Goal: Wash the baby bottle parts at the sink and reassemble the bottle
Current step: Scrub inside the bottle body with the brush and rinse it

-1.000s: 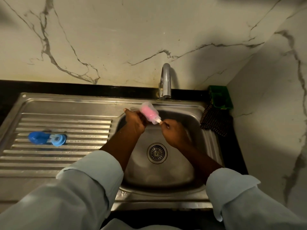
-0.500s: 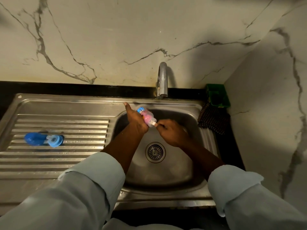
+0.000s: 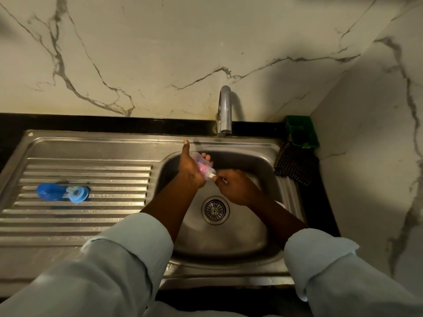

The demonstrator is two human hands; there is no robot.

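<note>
The left hand (image 3: 191, 169) gripped the clear baby bottle (image 3: 201, 164) over the sink basin (image 3: 251, 229), below the tap (image 3: 224, 110); the thumb pointed up. The right hand (image 3: 237, 187) pinched the white handle (image 3: 211, 176) of a pink brush seated inside the bottle (bristles showed through the wall). The blue cap (image 3: 49, 191) and the light blue collar with teat (image 3: 77, 195) lay touching on the ribbed drainboard (image 3: 91, 216), well apart from the basin.

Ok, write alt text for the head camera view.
Over a steel sink, the left hand holds a clear bottle while the right hand works a brush handle into it. Blue bottle parts lie on the drainboard.
</note>
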